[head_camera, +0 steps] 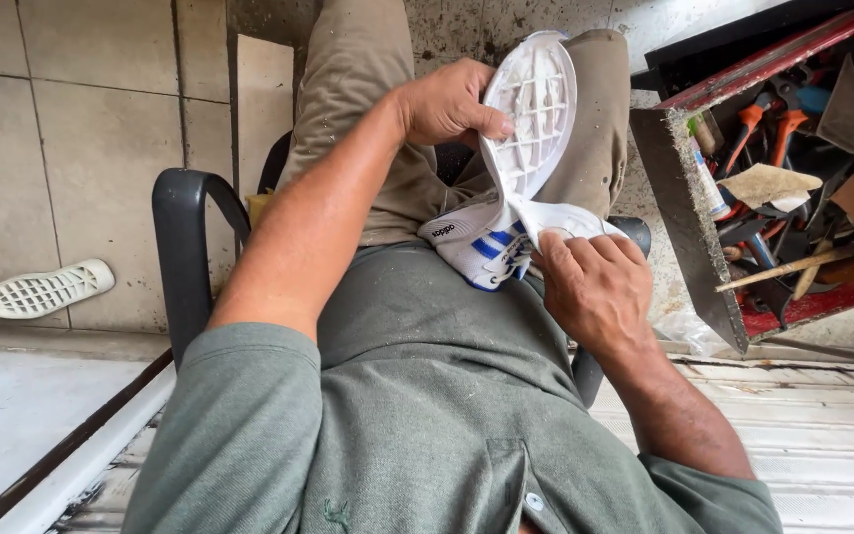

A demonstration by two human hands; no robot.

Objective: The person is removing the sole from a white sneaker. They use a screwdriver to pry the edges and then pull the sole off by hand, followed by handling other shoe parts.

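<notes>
On the lap of a seated person in a grey-green shirt (417, 396) and tan trousers (368, 89), a white shoe with blue stripes (481, 242) lies upside down, just past centre toward one o'clock. Its white sole (531, 114) stands peeled up off the toe and bends toward twelve o'clock, ribbed inner face showing. By the look of it, the step in hand is parting sole from shoe; carrying on would call for a steady pull on the sole while the shoe is pinned down. At three o'clock sits an open red toolbox (793, 168) crowded with tools. At nine o'clock a second loose white sole (46, 289) lies on the tiled floor (81, 129), beyond the black chair arm (185, 247). The left hand (447, 104), forearm stretched forward, has fingers clamped on the raised sole's edge. The right hand (595, 287), wrist bent inward, presses closed fingers on the shoe's heel end.
</notes>
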